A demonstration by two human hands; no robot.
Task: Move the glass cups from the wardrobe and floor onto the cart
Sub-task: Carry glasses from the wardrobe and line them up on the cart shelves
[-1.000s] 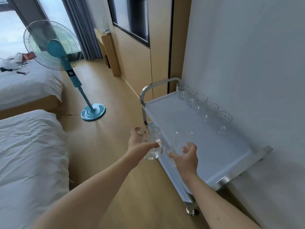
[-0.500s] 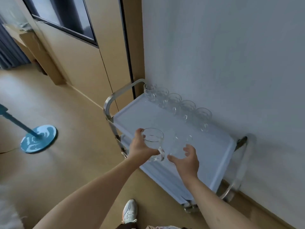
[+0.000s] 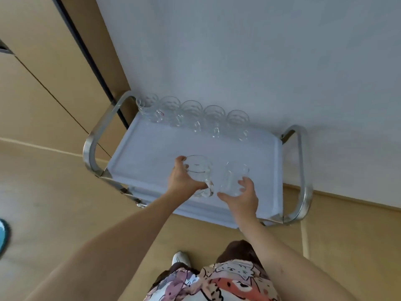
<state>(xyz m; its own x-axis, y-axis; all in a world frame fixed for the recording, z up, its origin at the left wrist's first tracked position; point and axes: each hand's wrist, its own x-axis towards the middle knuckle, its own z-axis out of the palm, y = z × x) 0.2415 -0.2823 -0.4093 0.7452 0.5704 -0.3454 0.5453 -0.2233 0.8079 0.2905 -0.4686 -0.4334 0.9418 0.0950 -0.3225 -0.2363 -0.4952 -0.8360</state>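
Observation:
A cart with a pale blue top tray [image 3: 152,148] and chrome handles stands against the white wall. Several clear glass cups [image 3: 193,115] line its back edge in a row. My left hand [image 3: 182,181] grips a handled glass cup [image 3: 196,168] above the front of the tray. Just to its right, my right hand [image 3: 240,196] holds a second glass cup [image 3: 235,178] over the tray. Whether either cup touches the tray I cannot tell.
Wooden wardrobe panels [image 3: 43,83] stand left of the cart, and the wall [image 3: 238,51] runs right behind it. A chrome handle [image 3: 303,174] loops at the cart's right end. A blue fan base [image 3: 3,235] peeks in at the left edge. My shoe [image 3: 180,257] stands on the wood floor.
I have stepped up to the cart and now look down on it. Both hands have carried their cups from the cart's front edge to over the tray.

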